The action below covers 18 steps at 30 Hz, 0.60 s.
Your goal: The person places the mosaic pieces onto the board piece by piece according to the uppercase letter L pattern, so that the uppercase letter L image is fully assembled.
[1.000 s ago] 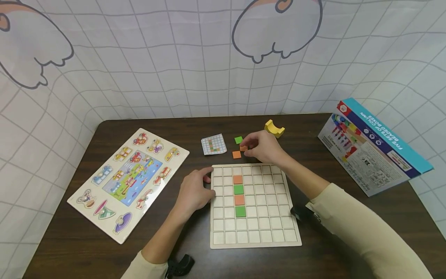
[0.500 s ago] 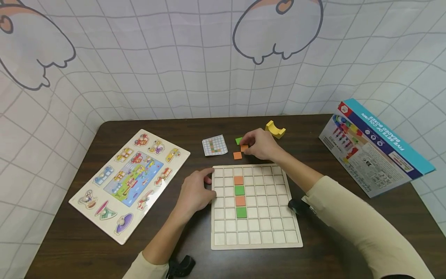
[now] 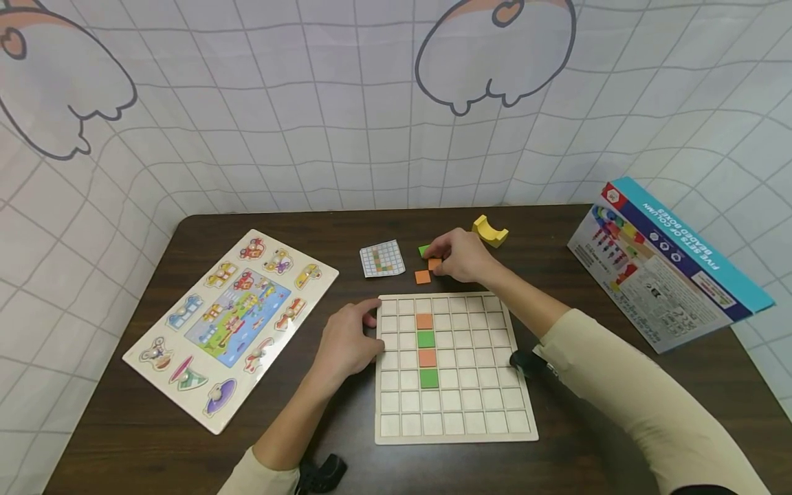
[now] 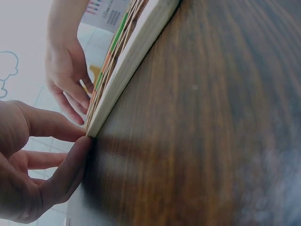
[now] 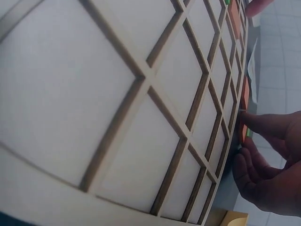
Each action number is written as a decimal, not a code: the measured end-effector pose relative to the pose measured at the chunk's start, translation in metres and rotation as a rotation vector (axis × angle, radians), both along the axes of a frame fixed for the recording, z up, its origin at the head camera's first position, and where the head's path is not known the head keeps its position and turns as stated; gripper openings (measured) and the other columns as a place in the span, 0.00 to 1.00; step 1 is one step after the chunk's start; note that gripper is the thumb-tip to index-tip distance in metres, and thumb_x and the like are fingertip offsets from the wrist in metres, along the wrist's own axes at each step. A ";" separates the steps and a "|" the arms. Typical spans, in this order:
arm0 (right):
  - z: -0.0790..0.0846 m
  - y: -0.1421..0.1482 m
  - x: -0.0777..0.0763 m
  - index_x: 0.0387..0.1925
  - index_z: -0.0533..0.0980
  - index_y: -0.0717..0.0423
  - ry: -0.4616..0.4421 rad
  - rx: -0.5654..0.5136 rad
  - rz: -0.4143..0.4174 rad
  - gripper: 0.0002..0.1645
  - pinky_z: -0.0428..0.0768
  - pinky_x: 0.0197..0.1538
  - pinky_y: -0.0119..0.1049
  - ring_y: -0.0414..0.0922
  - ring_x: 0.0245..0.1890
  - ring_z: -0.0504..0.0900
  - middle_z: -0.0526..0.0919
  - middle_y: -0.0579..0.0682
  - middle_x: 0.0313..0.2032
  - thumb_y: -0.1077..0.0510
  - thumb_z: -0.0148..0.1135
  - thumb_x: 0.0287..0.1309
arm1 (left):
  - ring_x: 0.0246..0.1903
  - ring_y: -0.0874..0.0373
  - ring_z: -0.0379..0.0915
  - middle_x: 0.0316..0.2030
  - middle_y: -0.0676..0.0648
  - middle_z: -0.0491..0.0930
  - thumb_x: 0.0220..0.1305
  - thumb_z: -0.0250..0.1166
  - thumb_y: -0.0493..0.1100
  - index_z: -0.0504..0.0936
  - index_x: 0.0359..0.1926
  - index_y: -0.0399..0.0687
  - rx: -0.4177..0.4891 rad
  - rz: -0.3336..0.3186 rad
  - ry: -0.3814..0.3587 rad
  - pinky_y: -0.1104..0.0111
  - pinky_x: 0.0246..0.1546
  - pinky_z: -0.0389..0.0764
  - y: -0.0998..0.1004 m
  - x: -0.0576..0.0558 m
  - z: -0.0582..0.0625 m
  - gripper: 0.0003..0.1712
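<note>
Four tiles (image 3: 425,339), orange and green alternating, are seated in the third column of the grid board (image 3: 471,400). Still off it, beyond the far edge: a green tile (image 3: 423,250), a loose orange tile (image 3: 423,277), and a pinched orange tile (image 3: 435,264), clamped between thumb and fingers of the right hand (image 3: 464,256). Board's left edge touched by the left hand (image 3: 348,342), thumb and forefinger apart. Sequence judged partly complete; three tiles remain unplaced.

Pinched orange square tile (image 3: 435,264) just beyond flat, pale gridded board (image 3: 463,379)
</note>
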State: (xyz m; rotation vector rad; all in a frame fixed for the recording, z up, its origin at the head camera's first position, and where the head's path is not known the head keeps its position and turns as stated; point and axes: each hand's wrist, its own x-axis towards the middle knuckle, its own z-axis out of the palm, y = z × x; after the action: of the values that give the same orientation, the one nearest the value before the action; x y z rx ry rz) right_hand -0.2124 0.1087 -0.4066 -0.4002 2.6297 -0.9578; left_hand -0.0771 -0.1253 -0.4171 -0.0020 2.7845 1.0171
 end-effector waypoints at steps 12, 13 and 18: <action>-0.002 -0.005 -0.005 0.46 0.89 0.54 0.026 0.056 0.031 0.14 0.79 0.57 0.49 0.52 0.53 0.81 0.88 0.54 0.49 0.64 0.74 0.57 | 0.35 0.53 0.72 0.37 0.49 0.80 0.43 0.70 0.31 0.81 0.65 0.44 0.003 0.000 -0.009 0.65 0.34 0.70 0.000 0.000 0.000 0.41; -0.002 -0.006 -0.005 0.46 0.89 0.54 0.031 0.066 0.038 0.14 0.79 0.57 0.49 0.52 0.53 0.81 0.88 0.54 0.49 0.64 0.74 0.57 | 0.35 0.53 0.72 0.37 0.49 0.80 0.43 0.69 0.31 0.81 0.66 0.44 0.003 0.000 -0.009 0.65 0.34 0.70 0.000 0.000 0.000 0.41; -0.002 -0.007 -0.007 0.46 0.89 0.56 0.053 0.092 0.070 0.13 0.80 0.55 0.47 0.52 0.51 0.82 0.89 0.53 0.46 0.64 0.74 0.57 | 0.35 0.53 0.72 0.37 0.49 0.80 0.43 0.69 0.32 0.81 0.65 0.44 -0.001 -0.005 -0.001 0.65 0.35 0.70 -0.001 0.000 0.000 0.41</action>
State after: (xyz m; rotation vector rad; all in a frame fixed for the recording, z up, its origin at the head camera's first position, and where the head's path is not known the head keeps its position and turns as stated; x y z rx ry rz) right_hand -0.2193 0.1017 -0.4085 -0.4983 2.6753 -0.8119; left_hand -0.0776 -0.1258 -0.4172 0.0040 2.7831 1.0139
